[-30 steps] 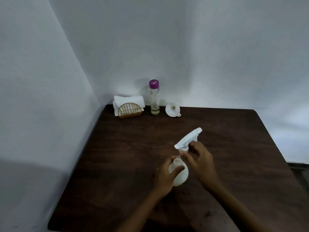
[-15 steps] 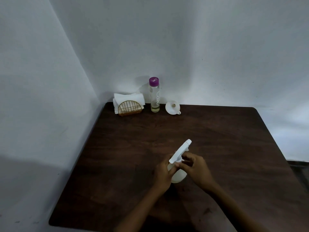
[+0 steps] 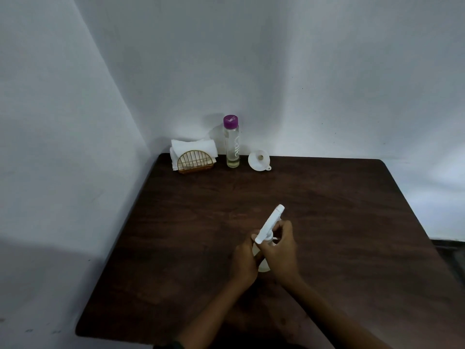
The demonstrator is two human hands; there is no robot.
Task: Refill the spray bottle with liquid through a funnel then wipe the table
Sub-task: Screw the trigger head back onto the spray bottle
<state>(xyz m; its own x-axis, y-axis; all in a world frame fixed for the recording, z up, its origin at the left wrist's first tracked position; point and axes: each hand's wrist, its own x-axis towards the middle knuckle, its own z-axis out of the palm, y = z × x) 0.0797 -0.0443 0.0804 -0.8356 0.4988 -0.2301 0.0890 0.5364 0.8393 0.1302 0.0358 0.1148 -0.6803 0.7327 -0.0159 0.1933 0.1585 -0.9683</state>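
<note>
A white spray bottle (image 3: 263, 265) stands on the dark wooden table (image 3: 327, 210) near its middle front. My left hand (image 3: 245, 261) wraps around the bottle's body. My right hand (image 3: 280, 250) grips the white spray head (image 3: 270, 222) at the neck; its nozzle points up and away from me. Most of the bottle's body is hidden by both hands. A clear bottle with a purple cap (image 3: 231, 142), holding a little pale liquid, stands at the back edge. A white funnel (image 3: 259, 160) lies just to its right.
A gold wire holder with white folded napkins (image 3: 193, 157) sits at the table's back left corner. White walls close the left and back sides. The table's right edge drops to a dark floor (image 3: 450, 250).
The spray head has dropped from above the bottle onto its neck and turned, its nozzle swinging from the right toward straight away. Both hands stayed on the bottle.
</note>
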